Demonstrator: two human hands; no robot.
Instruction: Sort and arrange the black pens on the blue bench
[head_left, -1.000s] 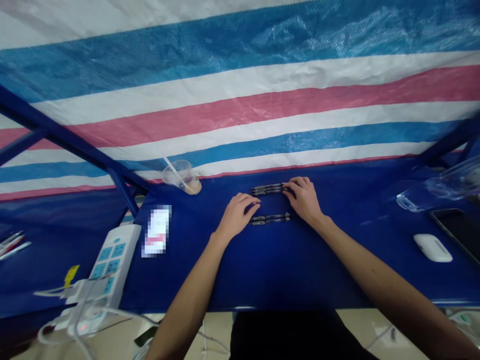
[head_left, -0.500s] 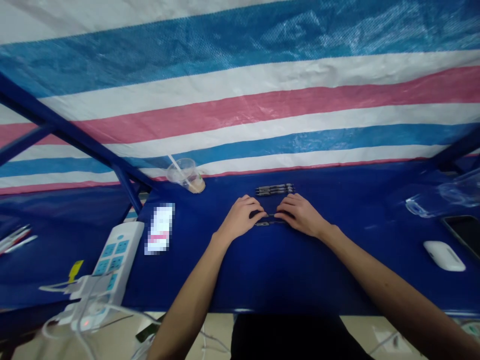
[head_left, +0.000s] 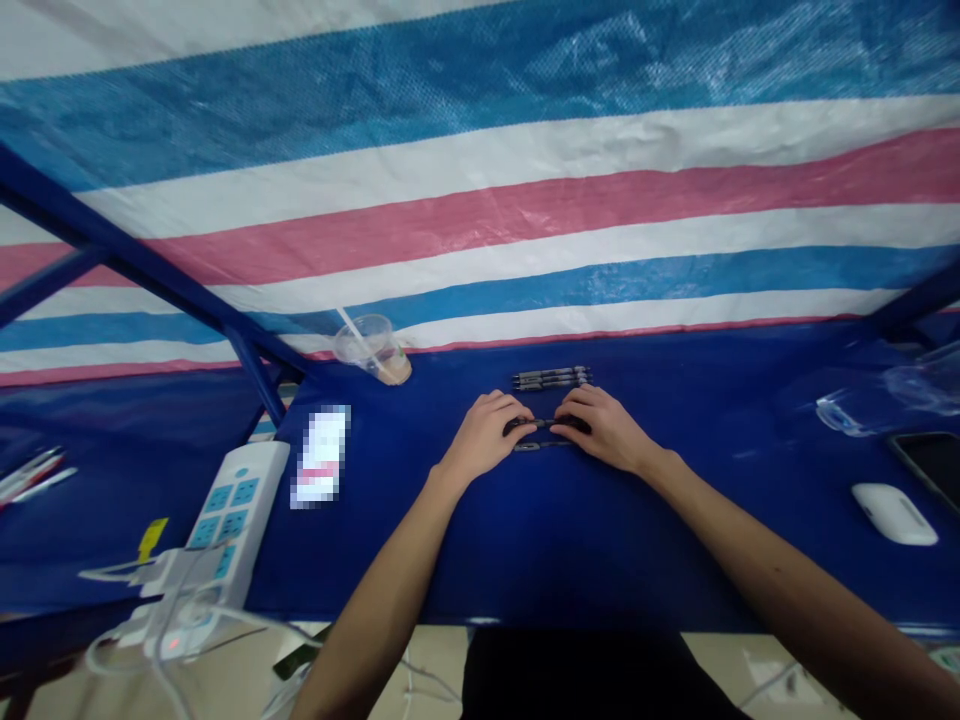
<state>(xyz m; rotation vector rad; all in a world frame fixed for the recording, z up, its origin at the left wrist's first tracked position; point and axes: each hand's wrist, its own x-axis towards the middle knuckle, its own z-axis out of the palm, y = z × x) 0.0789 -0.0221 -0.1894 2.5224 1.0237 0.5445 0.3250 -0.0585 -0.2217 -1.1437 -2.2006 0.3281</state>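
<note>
My left hand (head_left: 487,432) and my right hand (head_left: 602,428) face each other over the blue tabletop. Fingers and thumbs of both are closed on the two ends of a dark pen (head_left: 545,423), whose middle shows in the gap. Just nearer to me lies another dark pen (head_left: 528,446), its right part passing beside my right thumb. Beyond my fingertips, several dark pens (head_left: 551,378) lie side by side in a neat row.
A plastic cup (head_left: 382,352) with a straw stands at back left. A lit phone (head_left: 321,457) and a white power strip (head_left: 234,520) lie left. On the right are a white earbud case (head_left: 894,513), a dark phone (head_left: 932,462) and clear plastic (head_left: 844,413). A striped sheet (head_left: 525,210) hangs behind.
The held pen has shifted slightly away from me toward the row of pens, and more of it shows between my hands. Both hands keep their grip.
</note>
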